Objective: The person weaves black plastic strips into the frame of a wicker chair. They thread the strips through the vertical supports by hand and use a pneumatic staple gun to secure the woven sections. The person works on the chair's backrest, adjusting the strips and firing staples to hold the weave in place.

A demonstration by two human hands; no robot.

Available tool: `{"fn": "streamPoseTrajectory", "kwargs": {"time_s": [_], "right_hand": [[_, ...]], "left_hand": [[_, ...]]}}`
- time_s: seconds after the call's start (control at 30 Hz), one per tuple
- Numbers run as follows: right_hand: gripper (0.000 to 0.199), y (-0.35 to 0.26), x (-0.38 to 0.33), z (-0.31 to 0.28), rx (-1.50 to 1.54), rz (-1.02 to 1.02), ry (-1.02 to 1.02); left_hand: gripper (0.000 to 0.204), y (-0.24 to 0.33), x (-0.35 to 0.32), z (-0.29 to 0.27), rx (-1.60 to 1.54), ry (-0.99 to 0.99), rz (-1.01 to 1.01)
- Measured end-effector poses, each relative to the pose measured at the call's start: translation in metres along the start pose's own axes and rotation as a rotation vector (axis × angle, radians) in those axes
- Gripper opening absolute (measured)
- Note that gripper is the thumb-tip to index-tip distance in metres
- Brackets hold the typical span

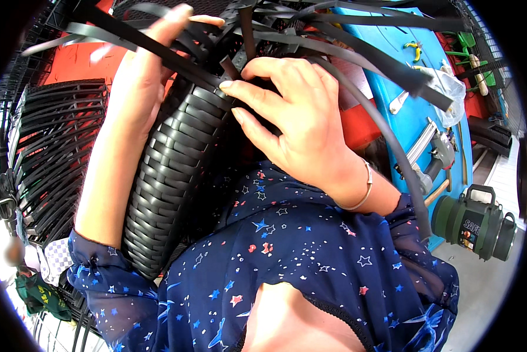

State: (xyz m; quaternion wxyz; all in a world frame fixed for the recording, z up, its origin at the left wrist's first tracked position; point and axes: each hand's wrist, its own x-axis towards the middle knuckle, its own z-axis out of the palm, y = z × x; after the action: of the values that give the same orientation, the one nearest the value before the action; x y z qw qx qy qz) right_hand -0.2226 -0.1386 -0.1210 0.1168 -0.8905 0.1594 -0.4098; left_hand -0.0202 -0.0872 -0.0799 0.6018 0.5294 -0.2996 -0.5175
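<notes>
Nearest: black woven piece (175,167) slants up from the left sleeve (114,276), close against the body, likely for bracing. Right hand (295,97) appears to pinch a flat strip (184,65) at the weave's upper edge, presumably to keep it snug. Left hand (143,76) raised beside that strip; cannot tell whether it grips. Beyond, loose strips (401,75) partly cover the blue bench (408,126).
</notes>
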Motion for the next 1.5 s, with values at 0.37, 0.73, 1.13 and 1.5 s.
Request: {"fn": "streamPoseTrajectory", "kwargs": {"time_s": [0.37, 0.73, 1.13, 1.5], "right_hand": [[0.031, -0.003, 0.002, 0.0, -0.008, 0.035, -0.047], [0.031, -0.005, 0.0, -0.004, 0.035, 0.091, -0.067], [0.029, 0.024, -0.046, -0.093, -0.104, 0.024, 0.178], [0.038, 0.2, -0.276, -0.27, -0.582, 1.038, 0.247]], "left_hand": [[0.064, 0.001, -0.013, -0.016, 0.645, -0.177, 0.223], [0.045, -0.014, -0.003, -0.016, 0.579, -0.128, 0.312], [0.045, -0.015, -0.005, -0.008, 0.7, -0.115, 0.342], [0.044, -0.019, 0.0, -0.014, 0.644, -0.143, 0.379]]}}
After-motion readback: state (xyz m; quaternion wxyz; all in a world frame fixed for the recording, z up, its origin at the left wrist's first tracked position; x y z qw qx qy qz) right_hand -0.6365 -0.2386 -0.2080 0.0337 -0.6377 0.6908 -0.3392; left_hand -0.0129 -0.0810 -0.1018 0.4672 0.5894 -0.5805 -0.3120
